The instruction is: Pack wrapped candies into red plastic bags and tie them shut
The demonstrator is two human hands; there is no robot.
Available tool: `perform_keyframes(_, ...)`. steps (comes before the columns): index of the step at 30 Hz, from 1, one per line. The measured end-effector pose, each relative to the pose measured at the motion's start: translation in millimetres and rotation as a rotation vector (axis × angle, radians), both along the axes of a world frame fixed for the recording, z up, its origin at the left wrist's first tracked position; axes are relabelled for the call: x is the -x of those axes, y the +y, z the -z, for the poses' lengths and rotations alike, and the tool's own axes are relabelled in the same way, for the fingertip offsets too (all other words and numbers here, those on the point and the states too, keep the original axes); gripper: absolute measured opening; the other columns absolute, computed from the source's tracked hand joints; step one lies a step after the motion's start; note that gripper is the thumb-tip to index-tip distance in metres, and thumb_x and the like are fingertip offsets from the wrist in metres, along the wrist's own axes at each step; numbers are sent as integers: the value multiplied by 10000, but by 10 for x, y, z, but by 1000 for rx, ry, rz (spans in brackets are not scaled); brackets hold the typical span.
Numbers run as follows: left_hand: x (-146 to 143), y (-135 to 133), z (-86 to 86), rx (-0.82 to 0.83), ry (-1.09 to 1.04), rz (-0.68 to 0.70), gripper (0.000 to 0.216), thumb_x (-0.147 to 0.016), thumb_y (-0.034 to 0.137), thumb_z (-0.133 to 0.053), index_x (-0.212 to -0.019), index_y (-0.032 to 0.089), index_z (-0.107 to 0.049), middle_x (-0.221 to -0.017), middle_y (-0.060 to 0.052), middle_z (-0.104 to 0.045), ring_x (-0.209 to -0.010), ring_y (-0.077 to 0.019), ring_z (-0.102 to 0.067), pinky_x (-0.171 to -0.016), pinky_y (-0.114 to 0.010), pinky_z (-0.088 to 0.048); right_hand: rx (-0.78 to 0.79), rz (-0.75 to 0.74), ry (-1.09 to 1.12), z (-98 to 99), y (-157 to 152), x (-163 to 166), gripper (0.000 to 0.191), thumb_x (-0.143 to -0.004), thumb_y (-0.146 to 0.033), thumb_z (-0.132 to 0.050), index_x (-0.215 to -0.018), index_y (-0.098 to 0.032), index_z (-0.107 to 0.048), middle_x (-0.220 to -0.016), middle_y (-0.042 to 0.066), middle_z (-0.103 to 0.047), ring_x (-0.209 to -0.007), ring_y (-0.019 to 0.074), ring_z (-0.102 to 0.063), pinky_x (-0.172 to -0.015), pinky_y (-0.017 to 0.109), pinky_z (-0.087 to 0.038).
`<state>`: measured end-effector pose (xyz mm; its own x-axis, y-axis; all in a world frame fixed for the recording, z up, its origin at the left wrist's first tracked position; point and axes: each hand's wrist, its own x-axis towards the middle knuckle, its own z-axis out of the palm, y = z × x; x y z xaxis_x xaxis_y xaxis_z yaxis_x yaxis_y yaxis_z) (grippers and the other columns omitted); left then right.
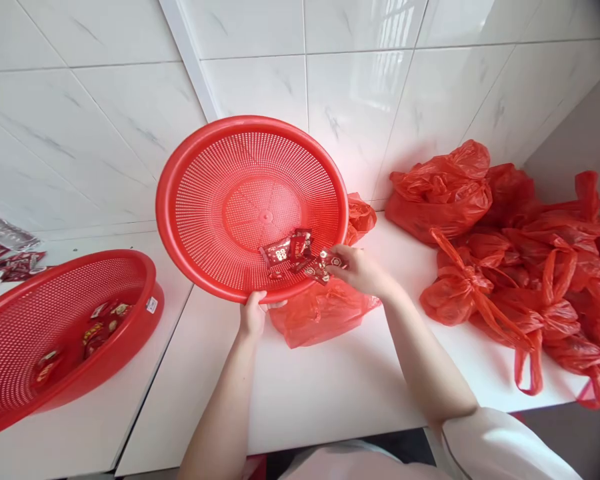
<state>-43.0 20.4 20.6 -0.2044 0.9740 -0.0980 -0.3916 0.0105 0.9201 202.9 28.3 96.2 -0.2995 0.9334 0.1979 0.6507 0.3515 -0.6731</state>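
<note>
A round red plastic basket (200, 233) is tilted toward me above the white table. My left hand (253, 313) grips its lower rim, the thumb on top and fingertips showing underneath. Small dark-red printed packets (280, 252) lie gathered at the basket's low side. Over the right part of the rim reaches my right hand (357, 268), its fingers closed on a red candy packet (320, 267) at the edge of the pile. Beneath and behind the basket sits a thin red plastic bag (325, 313), partly hidden by it.
Several tied red plastic bags (525, 267) crowd the right side, with a fuller bag (440, 193) against the tiled wall. A second red basket (130, 320) with some packets stands at left. More packets (23, 265) lie behind it. A seam divides the white tabletop (200, 407).
</note>
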Motion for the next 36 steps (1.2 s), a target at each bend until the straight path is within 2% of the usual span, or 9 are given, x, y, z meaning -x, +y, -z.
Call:
perform_keyframes(4, 58, 35, 22, -1, -16, -24, 331, -556, 255, -635, -873, 165, -603, -838, -32, -636, -813, -253, -656, -595, -387, -602, 154, -64, -195, 43, 48, -117, 132, -843, -201, -504, -850, -202, -635, -788, 13, -668, -740, 164, -591, -652, 249, -408)
perform_keyframes(6, 65, 41, 31, -4, -29, -25, 329, -556, 251, -637, -873, 167, -606, -829, -28, -640, -820, -251, -656, -597, -376, -599, 155, 12, -250, 77, 66, -101, 174, -873, -212, -484, -873, -201, -658, -828, 41, -689, -767, 183, -609, -662, 260, -409)
perform_keyframes(10, 40, 36, 47, 3, -28, -10, 293, -562, 246, -626, -844, 165, -615, -807, -24, -652, -820, -261, -665, -628, -387, -597, -111, 297, -146, 75, 63, -1, 245, -952, -270, -404, -1001, -195, -632, -851, 58, -689, -747, 187, -619, -683, 275, -432)
perform_keyframes(14, -11, 3, 69, 16, 2, 48, 251, -572, 253, -617, -805, 161, -631, -780, -33, -666, -843, -286, -673, -652, -399, -592, -357, 159, -145, 67, 32, 127, 324, -997, -335, -352, -1120, -183, -610, -1128, 112, -663, -1031, 215, -597, -901, 323, -442)
perform_keyframes(19, -113, -91, 89, 79, 4, 306, 304, -646, 271, -635, -920, 140, -654, -913, -78, -712, -933, -308, -676, -721, -429, -591, -370, 43, -379, 298, 62, 356, 635, -916, -528, -502, -1410, -136, -426, -1557, 169, -283, -1442, 334, -206, -1160, 584, -84)
perform_keyframes(22, -173, -140, 87, 102, 6, 392, 346, -678, 276, -632, -990, 126, -650, -971, -88, -716, -960, -306, -675, -751, -440, -591, -301, -21, -406, 430, 73, 475, 725, -906, -532, -523, -1458, -95, -352, -1511, 198, -364, -1420, 336, -270, -1166, 579, -77)
perform_keyframes(27, -169, -143, 68, 88, 22, 355, 377, -672, 263, -625, -1028, 140, -641, -1028, -80, -711, -989, -305, -669, -729, -423, -600, -172, -187, -397, 406, 13, 564, 496, -971, -421, -457, -1305, -61, -532, -1076, 181, -681, -1072, 270, -613, -1043, 428, -368)
perform_keyframes(33, -140, -108, 110, 82, 7, 357, 344, -686, 255, -623, -1006, 130, -643, -1014, -79, -705, -995, -298, -663, -742, -430, -606, -121, -235, -372, 354, 24, 520, 364, -946, -316, -537, -1255, -126, -566, -874, 111, -702, -806, 230, -667, -682, 300, -469)
perform_keyframes(36, -153, -109, 129, 94, 3, 358, 340, -682, 257, -628, -990, 113, -646, -979, -87, -707, -982, -303, -664, -751, -447, -606, -121, -265, -282, 400, 70, 496, 326, -926, -236, -566, -1239, -149, -580, -877, 90, -713, -770, 208, -672, -670, 287, -469)
